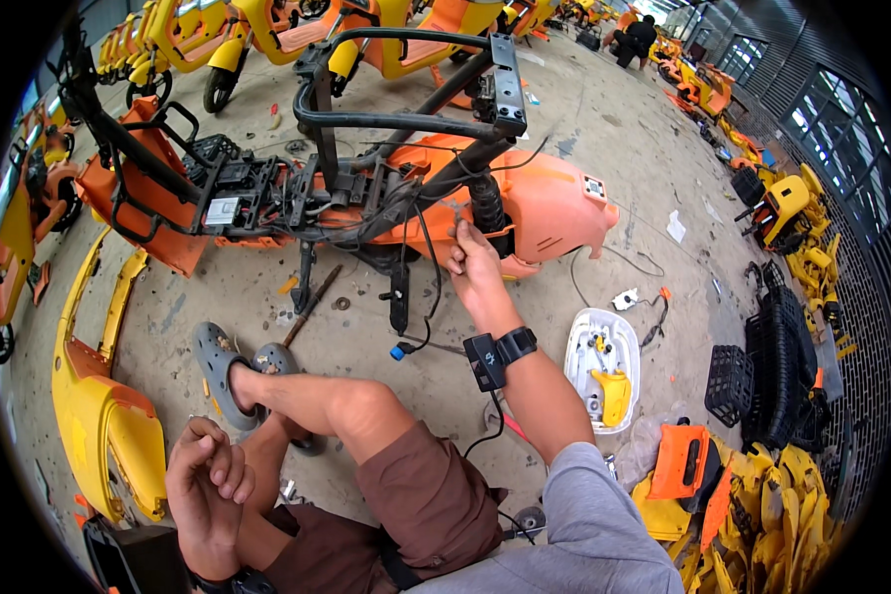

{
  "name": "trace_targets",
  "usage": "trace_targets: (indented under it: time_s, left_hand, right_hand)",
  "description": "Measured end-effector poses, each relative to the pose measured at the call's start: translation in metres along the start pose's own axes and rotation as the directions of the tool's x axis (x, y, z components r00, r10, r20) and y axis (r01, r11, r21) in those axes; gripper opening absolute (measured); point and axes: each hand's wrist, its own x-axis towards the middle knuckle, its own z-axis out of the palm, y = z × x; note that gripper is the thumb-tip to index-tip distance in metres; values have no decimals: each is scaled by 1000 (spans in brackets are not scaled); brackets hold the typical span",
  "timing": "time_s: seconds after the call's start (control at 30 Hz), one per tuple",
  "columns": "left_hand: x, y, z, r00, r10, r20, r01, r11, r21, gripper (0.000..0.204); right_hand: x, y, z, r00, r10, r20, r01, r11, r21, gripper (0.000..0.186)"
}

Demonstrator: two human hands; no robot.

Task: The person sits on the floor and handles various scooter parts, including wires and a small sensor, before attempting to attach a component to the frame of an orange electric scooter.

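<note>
A partly stripped scooter (406, 129) stands before me, its black tubular frame bare and its wiring exposed. My right hand (473, 259) reaches to its orange body panel (554, 213), beside the black shock absorber (486, 203). Those fingers are bent in a pinch; what lies between them is too small to make out. Below the frame a black cable hangs down, ending in a blue connector (399, 351). My left hand (208, 480) is raised near my knee, palm up, with loosely curled fingers and nothing visible in it.
A white tray (572, 381) with a yellow part and small hardware sits right of my leg. Yellow panels (772, 505) are heaped at the lower right, near black baskets (731, 384). At left lies a yellow fairing (109, 436). More scooters (238, 45) and a person (636, 42) are farther off.
</note>
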Motion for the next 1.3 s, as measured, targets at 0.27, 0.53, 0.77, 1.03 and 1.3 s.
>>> trace_targets:
  time_s: [0.27,0.53,0.77,1.03,1.3]
  left_hand:
    - [0,-1,1,1000,5,-4,-5,1000,-21,8]
    - [0,-2,3,1000,1,-3,-1,1000,-9,7]
    - [1,-4,4,1000,2,-9,-2,1000,-6,7]
    - [2,-5,6,1000,13,-2,-13,1000,-3,6]
    - [2,-6,1,1000,26,-18,-26,1000,2,10]
  right_hand:
    - [-20,5,-10,996,-21,90,37,983,-181,18]
    - [-30,3,-24,998,-52,-17,46,963,-266,23]
    - [-19,-10,1,980,-139,-145,87,943,-321,25]
    - [0,-7,38,952,-245,-183,163,914,-372,25]
    - [4,-2,40,958,-259,-120,178,871,-457,18]
